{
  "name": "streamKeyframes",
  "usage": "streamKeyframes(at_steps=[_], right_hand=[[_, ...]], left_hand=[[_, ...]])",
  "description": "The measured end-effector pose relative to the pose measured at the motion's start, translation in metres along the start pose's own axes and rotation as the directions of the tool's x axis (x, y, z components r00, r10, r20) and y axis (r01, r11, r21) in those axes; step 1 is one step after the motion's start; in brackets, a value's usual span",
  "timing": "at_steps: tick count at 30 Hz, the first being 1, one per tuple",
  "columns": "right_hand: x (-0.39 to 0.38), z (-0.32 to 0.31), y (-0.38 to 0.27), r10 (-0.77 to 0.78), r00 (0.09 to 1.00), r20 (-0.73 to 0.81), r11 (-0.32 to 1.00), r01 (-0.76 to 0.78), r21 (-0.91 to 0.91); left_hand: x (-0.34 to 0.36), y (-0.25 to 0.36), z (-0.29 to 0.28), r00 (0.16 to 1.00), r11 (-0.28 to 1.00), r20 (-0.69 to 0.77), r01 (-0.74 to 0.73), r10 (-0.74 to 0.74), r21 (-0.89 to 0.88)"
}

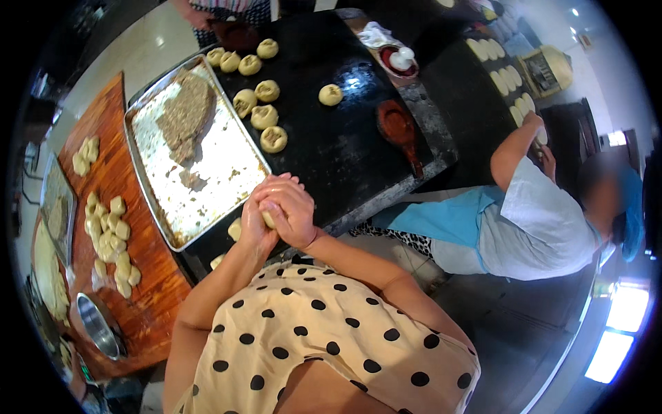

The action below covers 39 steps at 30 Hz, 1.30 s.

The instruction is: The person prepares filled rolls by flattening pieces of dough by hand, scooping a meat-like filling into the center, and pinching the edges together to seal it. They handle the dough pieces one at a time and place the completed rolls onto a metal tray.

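Note:
Both my hands are pressed together around a small piece of pale dough (pixel 268 219), most of it hidden by the fingers. My left hand (pixel 258 224) wraps it from one side; my right hand (pixel 295 215) closes over it from the other. They are above the near corner of a metal tray (pixel 160 219) that holds a mound of brownish filling (pixel 186 110). Beyond them, several round filled dough balls (pixel 274 139) sit on the black griddle (pixel 310 145), with folds or openings on top. A lone filled ball (pixel 331 94) sits farther right.
Left, a wooden table (pixel 155 303) bears several dough pieces (pixel 107 228) and a steel bowl (pixel 100 326). A brown handled tool (pixel 400 131) lies near the griddle's right edge. At right, a co-worker (pixel 538 214) handles oval dough pieces; another person (pixel 231 14) stands at the far side.

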State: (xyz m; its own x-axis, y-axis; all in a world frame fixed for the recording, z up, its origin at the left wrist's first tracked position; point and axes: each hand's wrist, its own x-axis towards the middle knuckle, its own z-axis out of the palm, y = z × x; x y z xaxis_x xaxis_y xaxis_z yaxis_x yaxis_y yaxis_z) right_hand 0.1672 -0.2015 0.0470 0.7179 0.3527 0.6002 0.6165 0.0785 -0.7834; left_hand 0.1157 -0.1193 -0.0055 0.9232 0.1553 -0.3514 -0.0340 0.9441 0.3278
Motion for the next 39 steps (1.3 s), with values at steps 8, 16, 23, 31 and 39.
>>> streamKeyframes(at_steps=[8, 16, 23, 31, 39], right_hand=[[-0.008, -0.016, 0.028, -0.045, 0.999, 0.001, 0.998, 0.045, 0.050], [-0.005, -0.021, 0.057, 0.038, 0.999, -0.006, 0.999, -0.038, 0.028], [0.021, -0.030, 0.140, 0.544, 0.798, -0.259, 0.839, -0.524, 0.148], [0.038, -0.045, 0.289, 0.448, 0.866, -0.223, 0.646, -0.486, -0.588], [-0.126, 0.047, 0.122, 0.269, 0.567, 0.779, 0.963, -0.149, -0.224]], left_hand=[[0.016, -0.008, 0.011, 0.999, 0.999, -0.018, 0.032, -0.032, -0.018], [0.047, -0.022, 0.002, 0.981, 0.991, -0.153, 0.128, -0.121, 0.042], [0.008, -0.006, -0.029, 0.923, 0.762, -0.368, 0.155, 0.116, 0.629], [-0.130, 0.053, -0.184, 0.710, 0.080, -0.410, 0.450, 0.573, 0.889], [-0.153, 0.036, -0.200, 0.881, -0.537, -0.253, 0.449, 0.400, 0.714]])
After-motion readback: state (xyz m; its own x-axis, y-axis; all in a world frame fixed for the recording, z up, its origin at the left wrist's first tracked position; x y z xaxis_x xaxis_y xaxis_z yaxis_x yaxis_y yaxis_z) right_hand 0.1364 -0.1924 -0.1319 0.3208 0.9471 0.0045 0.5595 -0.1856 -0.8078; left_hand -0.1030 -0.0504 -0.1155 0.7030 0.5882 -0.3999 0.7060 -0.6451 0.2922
